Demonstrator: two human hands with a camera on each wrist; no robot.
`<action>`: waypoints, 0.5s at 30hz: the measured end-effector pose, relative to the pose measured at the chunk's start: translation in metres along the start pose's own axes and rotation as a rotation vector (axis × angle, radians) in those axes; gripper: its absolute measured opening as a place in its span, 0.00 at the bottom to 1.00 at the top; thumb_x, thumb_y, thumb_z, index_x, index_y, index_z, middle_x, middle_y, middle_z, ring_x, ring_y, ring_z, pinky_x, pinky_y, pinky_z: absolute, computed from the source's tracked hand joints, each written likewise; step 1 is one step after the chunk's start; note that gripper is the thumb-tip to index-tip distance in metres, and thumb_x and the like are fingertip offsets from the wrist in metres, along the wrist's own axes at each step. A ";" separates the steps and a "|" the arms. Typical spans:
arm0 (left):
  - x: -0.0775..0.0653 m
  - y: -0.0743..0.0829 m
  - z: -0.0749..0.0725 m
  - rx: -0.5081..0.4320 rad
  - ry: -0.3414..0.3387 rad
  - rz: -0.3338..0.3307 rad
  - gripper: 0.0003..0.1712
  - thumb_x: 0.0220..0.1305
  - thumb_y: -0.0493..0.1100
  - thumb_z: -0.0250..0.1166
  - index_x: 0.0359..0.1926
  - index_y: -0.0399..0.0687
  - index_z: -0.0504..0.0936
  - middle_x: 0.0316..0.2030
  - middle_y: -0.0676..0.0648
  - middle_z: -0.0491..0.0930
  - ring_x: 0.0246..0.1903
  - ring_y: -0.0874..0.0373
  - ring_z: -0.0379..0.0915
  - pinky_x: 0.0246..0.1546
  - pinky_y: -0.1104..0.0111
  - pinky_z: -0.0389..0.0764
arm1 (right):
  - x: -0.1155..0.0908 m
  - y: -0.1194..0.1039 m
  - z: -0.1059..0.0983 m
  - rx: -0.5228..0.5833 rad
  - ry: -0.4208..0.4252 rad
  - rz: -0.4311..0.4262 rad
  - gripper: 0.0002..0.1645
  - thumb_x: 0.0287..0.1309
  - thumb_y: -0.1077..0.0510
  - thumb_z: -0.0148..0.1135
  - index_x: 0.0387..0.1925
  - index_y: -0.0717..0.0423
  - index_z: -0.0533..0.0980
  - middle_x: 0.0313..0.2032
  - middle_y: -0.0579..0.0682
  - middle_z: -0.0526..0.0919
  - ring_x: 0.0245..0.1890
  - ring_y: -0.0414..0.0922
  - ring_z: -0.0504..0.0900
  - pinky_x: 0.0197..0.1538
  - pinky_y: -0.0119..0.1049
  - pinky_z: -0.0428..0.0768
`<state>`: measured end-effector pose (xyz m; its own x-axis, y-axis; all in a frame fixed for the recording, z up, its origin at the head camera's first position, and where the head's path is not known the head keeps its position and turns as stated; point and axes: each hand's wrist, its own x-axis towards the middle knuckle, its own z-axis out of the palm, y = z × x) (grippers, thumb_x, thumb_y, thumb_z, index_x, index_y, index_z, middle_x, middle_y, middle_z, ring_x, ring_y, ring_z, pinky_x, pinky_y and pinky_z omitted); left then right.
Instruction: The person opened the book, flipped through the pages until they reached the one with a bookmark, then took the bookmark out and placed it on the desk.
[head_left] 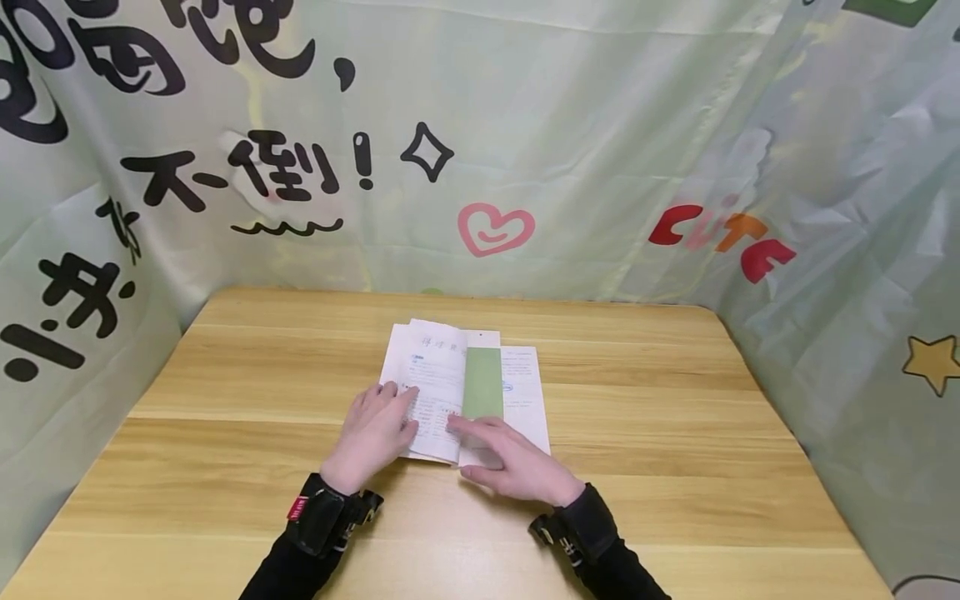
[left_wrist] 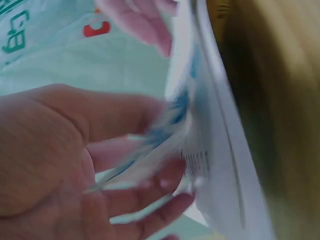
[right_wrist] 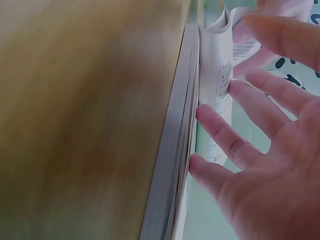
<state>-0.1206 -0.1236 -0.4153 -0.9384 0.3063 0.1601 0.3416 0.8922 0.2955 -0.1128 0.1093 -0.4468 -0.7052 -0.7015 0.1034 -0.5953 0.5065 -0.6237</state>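
Note:
An open booklet [head_left: 438, 367] of printed pages lies on the table, with a green panel [head_left: 483, 379] and a printed right-hand sheet [head_left: 525, 392] showing. At its left side, my left hand [head_left: 375, 429] holds a loose page [left_wrist: 155, 145] between thumb and fingers; the page is blurred in the left wrist view. My right hand [head_left: 517, 462] reaches over the lower right part with its fingers spread. In the right wrist view its fingertips [right_wrist: 204, 112] rest at the stack of pages [right_wrist: 175, 130], beside a curled-up page [right_wrist: 216, 65].
The wooden table [head_left: 660, 400] spreads around the booklet on every side. Behind it and at both sides hangs a pale green cloth [head_left: 585, 167] with printed lettering, a heart and a star. Black wrist straps with cameras [head_left: 330, 512] sit on both wrists.

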 end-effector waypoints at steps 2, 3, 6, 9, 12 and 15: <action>0.000 0.000 0.005 0.033 0.011 -0.010 0.30 0.52 0.45 0.70 0.55 0.36 0.77 0.56 0.29 0.69 0.59 0.33 0.60 0.60 0.39 0.62 | 0.001 -0.001 0.001 0.000 -0.004 -0.004 0.38 0.58 0.51 0.63 0.68 0.54 0.64 0.67 0.48 0.66 0.63 0.45 0.65 0.64 0.49 0.69; 0.000 0.000 0.007 0.041 0.011 -0.008 0.32 0.52 0.46 0.70 0.57 0.37 0.76 0.62 0.27 0.62 0.64 0.32 0.52 0.63 0.37 0.56 | 0.001 0.000 0.001 -0.001 -0.005 -0.003 0.37 0.58 0.50 0.63 0.68 0.54 0.65 0.67 0.48 0.66 0.63 0.45 0.65 0.64 0.48 0.69; 0.002 0.000 0.014 0.025 -0.004 0.071 0.35 0.55 0.42 0.68 0.64 0.38 0.70 0.72 0.31 0.44 0.70 0.36 0.36 0.65 0.36 0.45 | 0.001 0.001 0.002 0.013 0.023 -0.006 0.34 0.59 0.52 0.63 0.65 0.55 0.68 0.66 0.48 0.68 0.63 0.45 0.66 0.64 0.49 0.69; 0.001 0.004 0.018 -0.005 -0.074 0.208 0.38 0.57 0.33 0.63 0.69 0.43 0.64 0.73 0.36 0.44 0.70 0.40 0.39 0.65 0.37 0.46 | 0.002 0.005 0.001 0.044 0.135 0.013 0.28 0.58 0.57 0.63 0.61 0.58 0.72 0.61 0.51 0.75 0.60 0.45 0.71 0.62 0.50 0.70; 0.001 0.008 0.022 -0.049 -0.161 0.285 0.36 0.59 0.29 0.57 0.70 0.44 0.64 0.73 0.38 0.49 0.69 0.38 0.43 0.62 0.35 0.53 | 0.003 0.012 -0.001 0.074 0.316 0.071 0.22 0.56 0.63 0.63 0.54 0.62 0.76 0.51 0.57 0.82 0.50 0.49 0.78 0.54 0.51 0.78; 0.001 0.011 0.027 -0.095 -0.223 0.262 0.32 0.63 0.33 0.54 0.70 0.45 0.65 0.73 0.40 0.49 0.69 0.37 0.41 0.60 0.33 0.56 | 0.003 0.018 -0.005 0.093 0.456 0.163 0.20 0.52 0.68 0.64 0.49 0.67 0.77 0.42 0.60 0.83 0.38 0.49 0.80 0.43 0.48 0.83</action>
<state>-0.1188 -0.1043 -0.4369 -0.8030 0.5948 0.0361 0.5658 0.7419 0.3598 -0.1275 0.1190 -0.4543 -0.8952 -0.3155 0.3146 -0.4412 0.5297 -0.7244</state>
